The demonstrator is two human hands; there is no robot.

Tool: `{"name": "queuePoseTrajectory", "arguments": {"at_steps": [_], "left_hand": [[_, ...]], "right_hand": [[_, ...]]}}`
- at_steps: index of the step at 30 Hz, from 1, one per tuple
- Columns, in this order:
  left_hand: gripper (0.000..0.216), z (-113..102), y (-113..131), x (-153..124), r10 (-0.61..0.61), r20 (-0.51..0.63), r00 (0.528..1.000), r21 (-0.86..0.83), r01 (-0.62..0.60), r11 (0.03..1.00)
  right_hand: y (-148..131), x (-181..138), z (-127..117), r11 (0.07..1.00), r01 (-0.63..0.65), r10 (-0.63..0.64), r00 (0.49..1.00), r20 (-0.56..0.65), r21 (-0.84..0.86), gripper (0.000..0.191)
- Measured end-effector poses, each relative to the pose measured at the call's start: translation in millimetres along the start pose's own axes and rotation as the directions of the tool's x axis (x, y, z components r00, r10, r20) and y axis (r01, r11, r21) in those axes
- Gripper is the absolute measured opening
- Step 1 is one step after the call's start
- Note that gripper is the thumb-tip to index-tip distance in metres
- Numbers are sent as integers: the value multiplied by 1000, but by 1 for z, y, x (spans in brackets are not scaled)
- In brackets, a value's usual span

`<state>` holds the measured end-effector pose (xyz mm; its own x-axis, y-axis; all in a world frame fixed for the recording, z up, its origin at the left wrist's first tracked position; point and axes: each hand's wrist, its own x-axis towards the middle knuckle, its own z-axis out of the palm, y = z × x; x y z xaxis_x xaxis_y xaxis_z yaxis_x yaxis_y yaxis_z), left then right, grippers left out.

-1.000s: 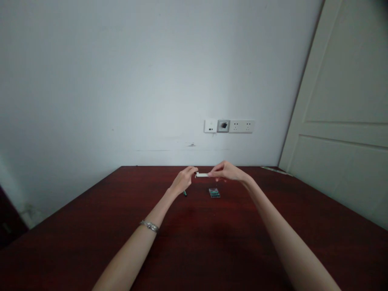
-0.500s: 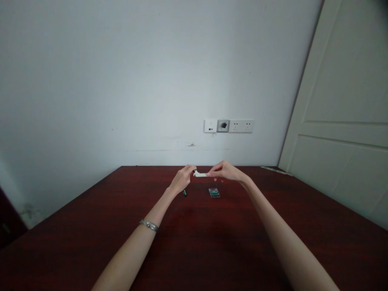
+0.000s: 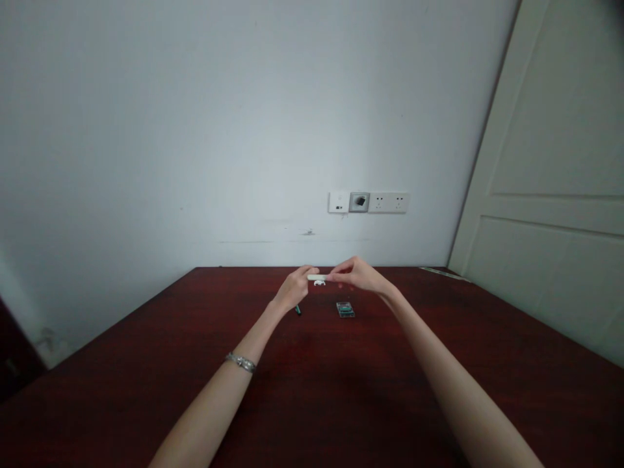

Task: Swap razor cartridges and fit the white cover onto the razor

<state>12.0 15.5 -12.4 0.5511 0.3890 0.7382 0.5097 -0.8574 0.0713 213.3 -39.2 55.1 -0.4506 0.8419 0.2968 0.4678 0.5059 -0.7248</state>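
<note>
Both my arms reach out over a dark red table (image 3: 146, 364). My left hand (image 3: 294, 289) and my right hand (image 3: 358, 275) meet above the far middle of it, and each pinches one end of a small white piece (image 3: 318, 279). A dark green pen-like thing (image 3: 297, 311) pokes out below my left hand; whether that hand holds it I cannot tell. A small teal box (image 3: 345, 309) lies on the table just under my right hand. A silver bracelet (image 3: 240, 362) is on my left wrist.
A row of white wall sockets (image 3: 369, 203) sits on the pale wall behind the table. A cream door (image 3: 550, 188) stands at the right. A thin light strip (image 3: 444, 273) lies at the table's far right corner.
My right hand has shifted a little to the left and up, so the two hands are closer. The white piece now sits more level between the fingertips.
</note>
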Motion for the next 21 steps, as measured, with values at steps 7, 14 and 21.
{"name": "queuePoseTrajectory", "arguments": {"at_steps": [7, 14, 21], "left_hand": [[35, 7, -3, -1, 31, 13, 999, 23, -32, 999], [35, 4, -4, -2, -13, -29, 999, -55, 12, 998], [30, -4, -11, -4, -82, -137, 987, -121, 66, 991]], "right_hand": [[-1, -7, -18, 1000, -21, 21, 1000, 18, -6, 43], [2, -4, -14, 998, -54, 57, 995, 78, -41, 44], [6, -11, -34, 990, -92, 89, 995, -34, -104, 44]]}}
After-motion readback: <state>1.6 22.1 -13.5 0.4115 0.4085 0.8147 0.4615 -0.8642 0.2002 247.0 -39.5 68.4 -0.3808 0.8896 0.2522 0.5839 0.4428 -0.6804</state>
